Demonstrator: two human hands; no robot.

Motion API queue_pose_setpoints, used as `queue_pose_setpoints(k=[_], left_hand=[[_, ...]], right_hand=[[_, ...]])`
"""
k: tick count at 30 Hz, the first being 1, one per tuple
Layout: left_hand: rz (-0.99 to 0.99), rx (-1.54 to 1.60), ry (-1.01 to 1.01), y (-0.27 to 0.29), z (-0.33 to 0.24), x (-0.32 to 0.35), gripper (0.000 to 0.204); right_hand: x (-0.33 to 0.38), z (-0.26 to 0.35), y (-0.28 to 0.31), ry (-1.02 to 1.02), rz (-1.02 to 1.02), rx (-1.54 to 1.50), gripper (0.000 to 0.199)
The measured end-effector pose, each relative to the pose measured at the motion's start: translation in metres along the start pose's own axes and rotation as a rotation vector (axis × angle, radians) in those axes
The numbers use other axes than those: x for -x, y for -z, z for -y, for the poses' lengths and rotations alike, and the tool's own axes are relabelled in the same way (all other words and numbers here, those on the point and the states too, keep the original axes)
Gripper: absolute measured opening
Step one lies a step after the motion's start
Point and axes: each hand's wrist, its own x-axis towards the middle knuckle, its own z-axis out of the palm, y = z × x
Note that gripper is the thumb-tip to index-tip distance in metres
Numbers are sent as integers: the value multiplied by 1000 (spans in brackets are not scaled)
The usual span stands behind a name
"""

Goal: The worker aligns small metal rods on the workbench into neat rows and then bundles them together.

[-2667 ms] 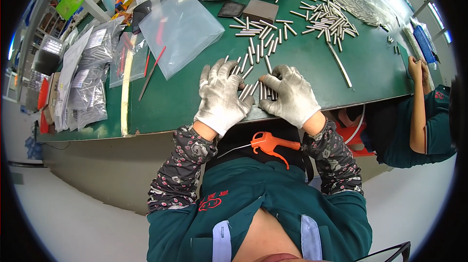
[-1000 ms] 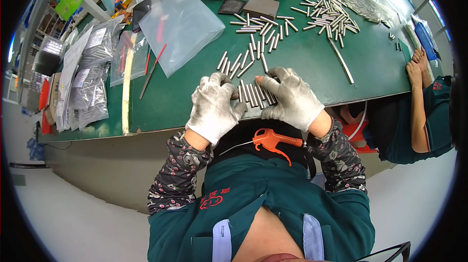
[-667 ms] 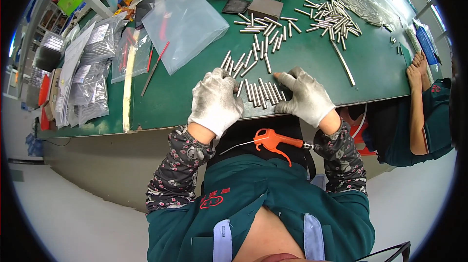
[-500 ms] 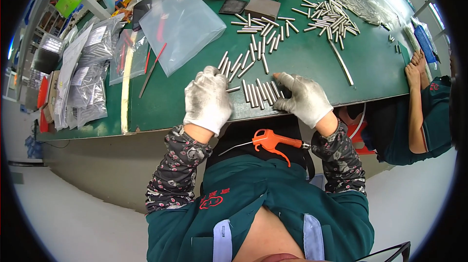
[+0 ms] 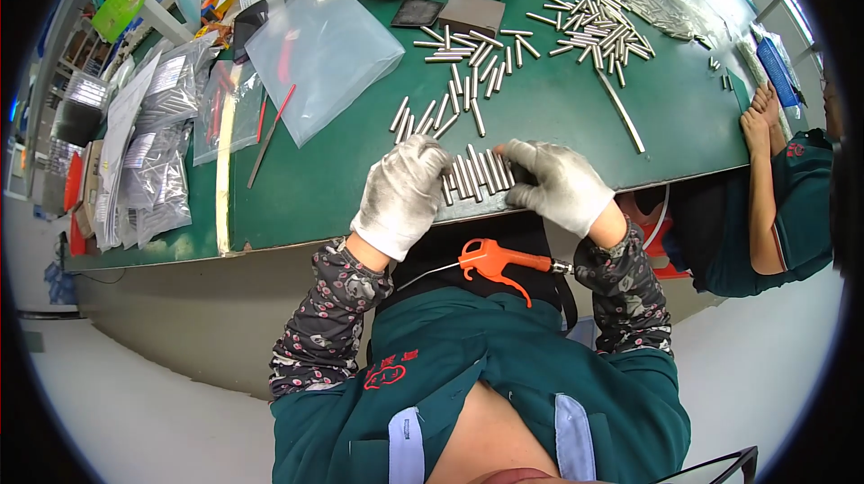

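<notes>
Centrally, the gloved left hand (image 5: 401, 187) curls its fingers at the left end of a row (image 5: 476, 173) of metal pins; whether it pinches one cannot be told. The gloved right hand (image 5: 565, 183) brackets the row's right end, thumb and forefinger parted. The row itself lies between the two hands on the green table (image 5: 558, 111), its pins side by side with uneven ends. Just beyond the row are loose pins (image 5: 478, 118), pointing various ways; farther beyond it sit a block (image 5: 471, 13) and a dark plate (image 5: 416, 13). Beyond the row to the right is a pile (image 5: 605, 31) of similar pins, a flat bar (image 5: 621, 112) at its near side. Left of the row, successively outward, lie a translucent bag (image 5: 328, 61), a red-handled file (image 5: 273, 132), a pale strip (image 5: 223, 178) and clear packets (image 5: 162, 156). On the near side of the row, an orange air gun (image 5: 495, 261) shows over the lap. Well right of the row appear a co-worker's bare hands (image 5: 760, 122).
</notes>
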Motion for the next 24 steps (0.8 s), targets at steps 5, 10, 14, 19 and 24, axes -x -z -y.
queue_pose_setpoints(k=[5, 10, 14, 19, 24], left_hand=[[171, 133, 218, 6, -10, -3, 57], [439, -31, 227, 9, -23, -15, 72], [384, 65, 202, 13, -18, -7, 71], [231, 11, 212, 12, -19, 1, 66], [304, 13, 245, 16, -18, 1, 64]], right_hand=[[-9, 9, 2, 87, -53, 158, 70], [-15, 9, -3, 57, 23, 267, 69], [-7, 14, -8, 60, -51, 239, 65], [-6, 23, -12, 62, -39, 262, 59], [-3, 29, -15, 70, -107, 259, 53]])
